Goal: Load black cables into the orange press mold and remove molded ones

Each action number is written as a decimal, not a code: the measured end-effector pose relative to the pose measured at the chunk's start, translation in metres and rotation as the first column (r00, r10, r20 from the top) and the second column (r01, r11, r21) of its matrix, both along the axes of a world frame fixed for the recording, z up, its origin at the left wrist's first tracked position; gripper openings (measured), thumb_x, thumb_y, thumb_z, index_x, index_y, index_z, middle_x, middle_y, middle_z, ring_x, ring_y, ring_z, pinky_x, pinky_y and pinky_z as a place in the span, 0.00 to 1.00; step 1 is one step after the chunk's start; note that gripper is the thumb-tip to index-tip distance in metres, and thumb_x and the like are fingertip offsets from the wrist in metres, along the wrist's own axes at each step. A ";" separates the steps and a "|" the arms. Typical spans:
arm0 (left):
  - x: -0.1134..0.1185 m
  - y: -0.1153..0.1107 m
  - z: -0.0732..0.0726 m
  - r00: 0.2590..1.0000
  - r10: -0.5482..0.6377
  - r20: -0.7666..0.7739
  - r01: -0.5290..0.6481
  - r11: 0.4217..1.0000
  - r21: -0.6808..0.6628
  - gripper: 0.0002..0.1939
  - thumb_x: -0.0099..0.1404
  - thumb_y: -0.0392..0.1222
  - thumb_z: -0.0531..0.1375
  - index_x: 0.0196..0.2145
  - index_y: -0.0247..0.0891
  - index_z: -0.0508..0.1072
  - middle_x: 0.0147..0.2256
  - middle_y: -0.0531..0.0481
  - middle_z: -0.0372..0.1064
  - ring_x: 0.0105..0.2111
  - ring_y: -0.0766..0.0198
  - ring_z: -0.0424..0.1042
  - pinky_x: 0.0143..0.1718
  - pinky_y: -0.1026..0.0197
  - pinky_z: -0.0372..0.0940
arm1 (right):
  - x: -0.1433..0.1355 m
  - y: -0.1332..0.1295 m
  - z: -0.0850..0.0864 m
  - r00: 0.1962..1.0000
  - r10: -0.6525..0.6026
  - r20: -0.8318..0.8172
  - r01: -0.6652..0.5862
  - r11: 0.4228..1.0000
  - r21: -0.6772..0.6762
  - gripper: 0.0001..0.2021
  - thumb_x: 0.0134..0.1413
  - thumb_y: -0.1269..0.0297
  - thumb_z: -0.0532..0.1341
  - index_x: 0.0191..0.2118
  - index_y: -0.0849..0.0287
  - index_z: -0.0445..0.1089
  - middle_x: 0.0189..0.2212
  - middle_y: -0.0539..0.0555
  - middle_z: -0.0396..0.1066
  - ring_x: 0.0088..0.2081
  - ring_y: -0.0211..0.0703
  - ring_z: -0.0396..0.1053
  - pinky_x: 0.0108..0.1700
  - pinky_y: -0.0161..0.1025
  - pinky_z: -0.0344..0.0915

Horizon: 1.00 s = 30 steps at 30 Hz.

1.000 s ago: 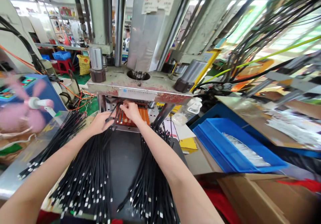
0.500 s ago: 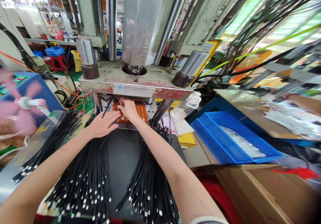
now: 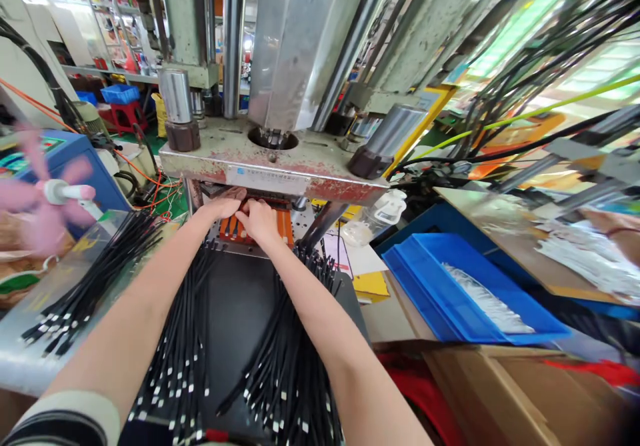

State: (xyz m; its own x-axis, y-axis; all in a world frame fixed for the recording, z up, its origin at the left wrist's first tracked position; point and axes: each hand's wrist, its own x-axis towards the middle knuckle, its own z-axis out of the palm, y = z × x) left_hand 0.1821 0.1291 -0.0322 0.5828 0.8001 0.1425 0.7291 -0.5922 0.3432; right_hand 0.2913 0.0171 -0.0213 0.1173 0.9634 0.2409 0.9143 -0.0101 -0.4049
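Observation:
Both of my hands reach beneath the press's upper plate (image 3: pixel 345 183), over an orange mould plate (image 3: pixel 285 225) with black cable ends lying in its slots. My left hand (image 3: pixel 227 206) is at the mould's back left, its fingers drawn together and their tips partly hidden. Beside it, my right hand (image 3: pixel 261 221) has thumb and fingers bent together in a pinch at the mould; what lies between them is too small to make out. Black cables with metal plug ends hang in a left bundle (image 3: pixel 183 339) and a right bundle (image 3: pixel 287 346) below the mould.
Another cable bundle (image 3: pixel 95 273) lies on the left table. A pink fan (image 3: pixel 55 193) spins at far left. On the right are stacked blue trays (image 3: pixel 425 293) with white pieces, a clear plastic bottle (image 3: pixel 385 209), papers and a cardboard box (image 3: pixel 500 393). A person's arm shows at the far right edge.
My left hand has moved forward and right, in under the press beside my right hand. The black cable end seen at its fingers is out of sight. My right hand stays at the mould.

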 end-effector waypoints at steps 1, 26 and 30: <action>-0.005 -0.006 -0.004 0.999 0.033 0.030 -0.034 0.999 0.018 0.25 0.74 0.44 0.38 0.56 0.31 0.65 0.57 0.37 0.66 0.59 0.56 0.63 0.60 0.53 0.57 | 0.007 -0.008 0.000 1.000 0.019 -0.014 -0.019 0.999 0.028 0.10 0.60 0.59 0.60 0.42 0.59 0.72 0.42 0.60 0.72 0.43 0.49 0.71 0.46 0.43 0.63; -0.056 -0.180 0.076 0.764 -0.357 0.538 0.494 0.859 -0.132 0.12 0.70 0.43 0.52 0.40 0.36 0.73 0.36 0.48 0.70 0.35 0.65 0.70 0.36 0.65 0.65 | 0.011 -0.157 0.036 0.590 0.336 -0.735 -0.122 0.936 0.330 0.05 0.57 0.62 0.60 0.39 0.54 0.64 0.27 0.48 0.72 0.26 0.36 0.68 0.29 0.34 0.65; -0.038 -0.186 0.094 0.687 -0.298 0.662 0.519 0.839 -0.162 0.10 0.68 0.43 0.56 0.35 0.36 0.74 0.30 0.51 0.66 0.23 0.72 0.66 0.23 0.69 0.63 | 0.001 -0.146 0.056 0.357 0.334 -0.872 0.017 0.931 0.364 0.15 0.54 0.57 0.64 0.43 0.51 0.59 0.22 0.42 0.68 0.20 0.33 0.64 0.24 0.31 0.62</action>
State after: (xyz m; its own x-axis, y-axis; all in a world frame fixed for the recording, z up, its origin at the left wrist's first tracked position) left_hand 0.1443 -0.0572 0.0615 0.7438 0.5627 0.3608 0.0194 -0.5577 0.8298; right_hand 0.2920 -0.1293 0.0344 0.2833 0.9015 0.3272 -0.0521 0.3551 -0.9334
